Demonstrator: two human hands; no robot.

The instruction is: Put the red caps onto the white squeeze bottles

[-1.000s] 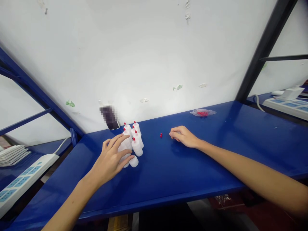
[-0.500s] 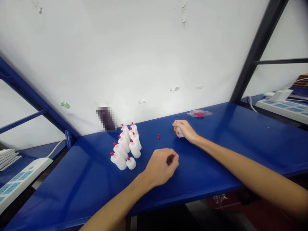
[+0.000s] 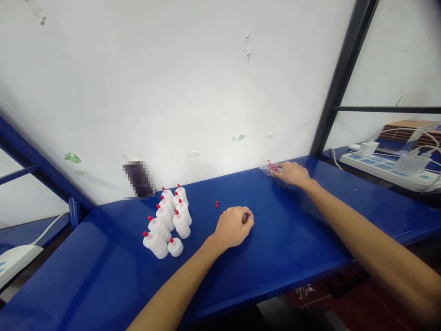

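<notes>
My left hand [image 3: 236, 225] rests on the blue table [image 3: 275, 257] near its middle, curled into a loose fist; what it holds, if anything, is hidden. Just left of it lie two tiny loose red caps [image 3: 217, 204]. Farther left stands a cluster of several small white bottles with red caps [image 3: 168, 220], some upright and some lying down. My right hand [image 3: 291, 174] reaches to the back of the table, its curled fingertips pinching a small clear bag of red caps [image 3: 270, 168] by the wall.
A dark phone [image 3: 138, 179] leans against the white wall behind the bottles. A black post [image 3: 339, 78] rises at the right. Beyond it a power strip with chargers [image 3: 386, 165] lies on another shelf. A second power strip [image 3: 14, 257] is at the far left.
My left hand left the bottle cluster, swept right and closed into a fist at the table's middle. My right hand moved from beside the loose caps back and right to the bag.
</notes>
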